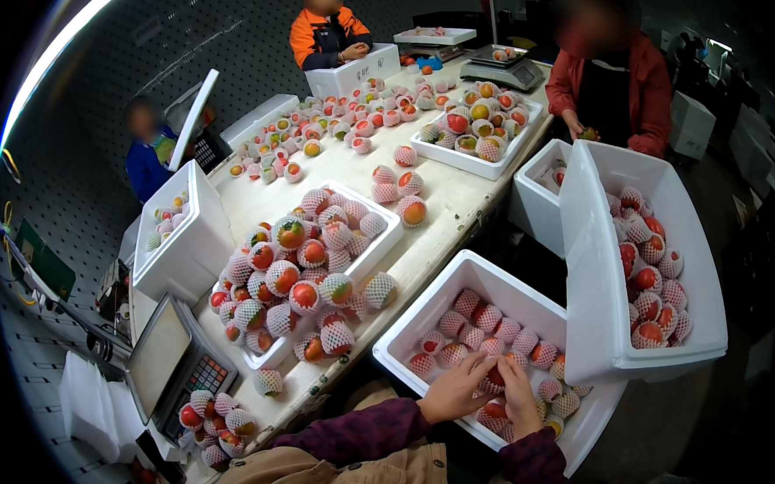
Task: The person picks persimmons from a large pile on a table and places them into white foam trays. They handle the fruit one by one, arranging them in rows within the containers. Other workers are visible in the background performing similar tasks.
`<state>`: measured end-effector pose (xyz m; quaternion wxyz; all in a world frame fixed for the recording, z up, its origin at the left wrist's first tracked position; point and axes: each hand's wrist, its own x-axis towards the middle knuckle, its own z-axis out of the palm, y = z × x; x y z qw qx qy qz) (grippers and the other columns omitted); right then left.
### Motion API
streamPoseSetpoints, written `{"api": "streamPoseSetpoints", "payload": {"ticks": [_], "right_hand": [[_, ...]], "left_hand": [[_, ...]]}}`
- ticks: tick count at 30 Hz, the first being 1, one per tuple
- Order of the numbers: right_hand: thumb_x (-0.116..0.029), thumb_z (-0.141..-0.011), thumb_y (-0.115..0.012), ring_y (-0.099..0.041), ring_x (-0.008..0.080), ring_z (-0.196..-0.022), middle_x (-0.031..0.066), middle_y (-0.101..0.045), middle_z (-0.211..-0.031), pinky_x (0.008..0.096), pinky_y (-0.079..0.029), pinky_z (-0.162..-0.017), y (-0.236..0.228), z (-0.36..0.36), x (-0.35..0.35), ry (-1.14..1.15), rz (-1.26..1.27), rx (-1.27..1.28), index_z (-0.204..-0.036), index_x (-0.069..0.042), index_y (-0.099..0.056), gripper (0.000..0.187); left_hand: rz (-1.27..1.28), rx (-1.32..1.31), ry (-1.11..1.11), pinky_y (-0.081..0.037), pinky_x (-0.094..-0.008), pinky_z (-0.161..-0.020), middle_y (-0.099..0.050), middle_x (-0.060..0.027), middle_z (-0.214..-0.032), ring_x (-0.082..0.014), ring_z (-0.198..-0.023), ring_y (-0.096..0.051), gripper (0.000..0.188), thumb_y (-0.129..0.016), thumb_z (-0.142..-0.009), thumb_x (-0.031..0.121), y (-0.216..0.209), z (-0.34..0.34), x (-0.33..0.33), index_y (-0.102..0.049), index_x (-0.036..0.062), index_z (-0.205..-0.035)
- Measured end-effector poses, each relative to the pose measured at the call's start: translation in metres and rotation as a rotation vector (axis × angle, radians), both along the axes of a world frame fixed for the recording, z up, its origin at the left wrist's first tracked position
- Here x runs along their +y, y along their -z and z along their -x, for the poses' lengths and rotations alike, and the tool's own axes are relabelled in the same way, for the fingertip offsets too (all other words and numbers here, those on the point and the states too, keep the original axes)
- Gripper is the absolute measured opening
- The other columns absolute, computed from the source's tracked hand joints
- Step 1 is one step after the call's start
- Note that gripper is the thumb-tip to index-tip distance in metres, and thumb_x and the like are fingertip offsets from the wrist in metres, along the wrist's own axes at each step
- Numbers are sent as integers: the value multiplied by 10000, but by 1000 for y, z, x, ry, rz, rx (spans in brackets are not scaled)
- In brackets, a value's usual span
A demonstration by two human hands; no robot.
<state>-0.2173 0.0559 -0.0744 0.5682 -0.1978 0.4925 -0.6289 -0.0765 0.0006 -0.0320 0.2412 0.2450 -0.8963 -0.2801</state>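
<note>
Both my hands are inside a white foam box [517, 288] in front of me, over a layer of tomatoes in white foam nets [483, 318]. Between my fingers is a red tomato [496, 376], partly hidden by them. My left hand [452, 391] closes on it from the left, with the fingertips curled over it. From the right, my right hand [522, 401] presses its fingers against the same tomato. More netted tomatoes lie under and around both hands.
A heaped white tray [375, 253] of netted tomatoes stands on the table [266, 191] at left, beside a scale [187, 353]. Another foam box [597, 319] adjoins mine on the right. Several people work around the table; one in a red jacket [651, 88] holds a greenish fruit [588, 133].
</note>
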Motion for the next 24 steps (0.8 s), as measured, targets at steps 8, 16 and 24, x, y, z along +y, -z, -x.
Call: {"api": "streamPoseSetpoints", "payload": {"ticks": [8,16,24], "right_hand": [[-238,-953,-456,-549,109,-892,46,-582,-986,245,-440,-795,1,0,-1,-7,4,-2,-1069,-7,-556,278],[-234,-950,-462,-547,107,-888,43,-581,-986,244,-440,-800,6,1,-1,-3,5,-35,-1068,-8,-556,271],[-252,-931,-487,-591,120,-753,15,-583,-879,269,-510,-616,-2,4,-1,67,-25,-177,-986,-67,-562,207]], "left_hand": [[-12,4,5,-449,-398,-866,-429,-187,-1241,-375,-1094,-483,640,-710,-720,220,-1,0,0,-409,84,-1268],[3,-9,0,-448,-398,-865,-427,-187,-1243,-375,-1100,-478,657,-714,-715,223,-1,0,1,-402,84,-1276],[-50,32,8,-395,-399,-943,-404,-197,-1285,-366,-1151,-447,648,-701,-741,228,-22,-15,-4,-397,64,-1289]]}}
